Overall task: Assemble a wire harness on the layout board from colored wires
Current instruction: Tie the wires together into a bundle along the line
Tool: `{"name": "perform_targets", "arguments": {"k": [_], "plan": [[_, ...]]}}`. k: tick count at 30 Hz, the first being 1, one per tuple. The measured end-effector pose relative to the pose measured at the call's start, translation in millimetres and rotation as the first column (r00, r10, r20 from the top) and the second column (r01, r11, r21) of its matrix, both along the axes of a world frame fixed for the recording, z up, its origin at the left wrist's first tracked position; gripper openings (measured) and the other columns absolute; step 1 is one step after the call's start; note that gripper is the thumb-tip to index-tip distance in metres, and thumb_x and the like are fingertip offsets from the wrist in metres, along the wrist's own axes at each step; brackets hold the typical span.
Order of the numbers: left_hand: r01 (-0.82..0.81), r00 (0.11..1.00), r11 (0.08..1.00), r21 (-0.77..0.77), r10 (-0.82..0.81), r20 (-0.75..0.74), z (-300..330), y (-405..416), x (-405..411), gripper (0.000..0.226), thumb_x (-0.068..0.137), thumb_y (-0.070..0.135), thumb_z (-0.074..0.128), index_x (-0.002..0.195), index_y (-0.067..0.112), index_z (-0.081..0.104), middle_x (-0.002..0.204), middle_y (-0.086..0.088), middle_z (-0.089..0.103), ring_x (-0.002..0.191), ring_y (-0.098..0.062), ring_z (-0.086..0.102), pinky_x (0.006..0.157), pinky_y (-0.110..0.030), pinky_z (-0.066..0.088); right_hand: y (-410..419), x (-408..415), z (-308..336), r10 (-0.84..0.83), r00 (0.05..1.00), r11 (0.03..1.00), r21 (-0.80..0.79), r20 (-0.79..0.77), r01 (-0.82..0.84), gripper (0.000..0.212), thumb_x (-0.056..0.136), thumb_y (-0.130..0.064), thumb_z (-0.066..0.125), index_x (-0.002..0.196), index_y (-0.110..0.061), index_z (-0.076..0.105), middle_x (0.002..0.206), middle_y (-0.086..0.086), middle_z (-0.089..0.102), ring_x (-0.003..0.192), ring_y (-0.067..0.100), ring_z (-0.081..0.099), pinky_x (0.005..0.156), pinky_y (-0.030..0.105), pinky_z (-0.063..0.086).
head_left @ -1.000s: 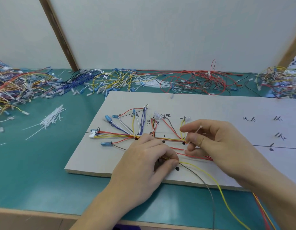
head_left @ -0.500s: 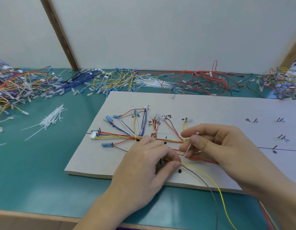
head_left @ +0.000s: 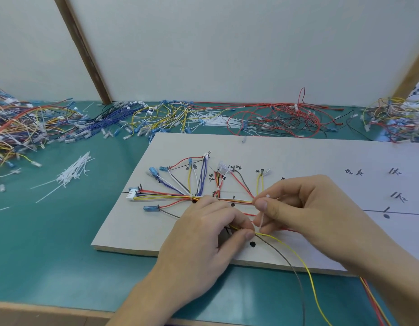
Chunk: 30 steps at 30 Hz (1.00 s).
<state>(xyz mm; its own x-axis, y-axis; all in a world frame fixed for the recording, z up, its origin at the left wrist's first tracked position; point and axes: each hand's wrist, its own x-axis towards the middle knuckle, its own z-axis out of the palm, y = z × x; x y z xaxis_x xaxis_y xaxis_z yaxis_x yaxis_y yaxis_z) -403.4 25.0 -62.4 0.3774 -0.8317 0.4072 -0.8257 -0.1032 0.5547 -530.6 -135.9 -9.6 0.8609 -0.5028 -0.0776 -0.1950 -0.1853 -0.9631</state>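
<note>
Both hands meet over the near middle of the layout board (head_left: 297, 156), which lies flat on the green table (head_left: 51, 243). The left hand (head_left: 203, 241) has its fingers curled, pinching the yellow wire (head_left: 297, 255) and the grey wire (head_left: 288, 262) against the board; both wires trail off the near edge toward the right. The right hand (head_left: 305, 208), touching the left at the fingertips, pinches a thin white cable tie (head_left: 262, 217) between thumb and fingers, held nearly upright over the wires. The hands cover the stretch of harness beneath them. To their left, the bundled wires (head_left: 166, 197) run to a white connector (head_left: 131, 194), with branches fanning to the far side. On the table to the left lies a heap of white cable ties (head_left: 74, 171). Loose wire piles (head_left: 272, 118) line the far edge against the wall (head_left: 227, 48).
</note>
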Motion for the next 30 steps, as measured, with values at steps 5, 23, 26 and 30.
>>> {"name": "perform_targets", "arguments": {"k": [5, 23, 26, 30], "plan": [[0.003, 1.0, 1.0, -0.015, -0.003, -0.003, -0.5, -0.3, 0.9, 0.013, 0.096, 0.045, 0.061, 0.092, 0.035, 0.068, 0.092, 0.023, 0.063, 0.097, -0.005, 0.055, 0.084, -0.019, 0.042, 12.3, 3.6, 5.4, 0.019, 0.983, 0.939, -0.334, -0.181, -0.079, 0.017, 0.095, -0.034, 0.066, 0.082, -0.023, 0.069, 0.068, -0.004, 0.076, 0.062, 0.012, 0.074, 0.074, 0.032, 0.057], [-0.011, 0.994, 0.996, -0.084, 0.002, -0.113, -2.6, -0.6, 0.7, 0.005, 0.093, 0.038, 0.067, 0.09, 0.035, 0.066, 0.092, 0.022, 0.066, 0.092, -0.006, 0.061, 0.078, -0.022, 0.045, 9.1, 11.0, 20.2, 0.132, 0.944, 0.987, -0.053, -0.302, -0.155, 0.011, 0.095, -0.019, 0.068, 0.097, -0.008, 0.067, 0.074, 0.013, 0.077, 0.064, 0.025, 0.075, 0.052, 0.03, 0.053], [-0.022, 0.992, 0.997, -0.075, 0.013, -0.123, -1.4, -0.6, 0.8, 0.005, 0.092, 0.038, 0.069, 0.09, 0.034, 0.07, 0.092, 0.023, 0.067, 0.093, -0.004, 0.062, 0.077, -0.019, 0.044, 8.3, 3.0, 16.2, 0.145, 0.955, 0.989, 0.054, -0.259, -0.136, 0.016, 0.087, -0.001, 0.07, 0.102, -0.007, 0.068, 0.072, 0.017, 0.075, 0.053, 0.018, 0.064, 0.049, 0.025, 0.052], [-0.018, 0.996, 0.998, -0.057, 0.013, -0.086, 1.8, 0.0, -1.1, 0.003, 0.087, 0.031, 0.074, 0.089, 0.033, 0.074, 0.089, 0.024, 0.067, 0.091, -0.003, 0.061, 0.077, -0.015, 0.041, 11.4, -2.3, 4.9, 0.122, 0.967, 0.988, 0.12, -0.224, -0.097, 0.015, 0.087, 0.006, 0.067, 0.094, -0.007, 0.073, 0.076, 0.019, 0.075, 0.056, 0.02, 0.064, 0.046, 0.026, 0.05]]}}
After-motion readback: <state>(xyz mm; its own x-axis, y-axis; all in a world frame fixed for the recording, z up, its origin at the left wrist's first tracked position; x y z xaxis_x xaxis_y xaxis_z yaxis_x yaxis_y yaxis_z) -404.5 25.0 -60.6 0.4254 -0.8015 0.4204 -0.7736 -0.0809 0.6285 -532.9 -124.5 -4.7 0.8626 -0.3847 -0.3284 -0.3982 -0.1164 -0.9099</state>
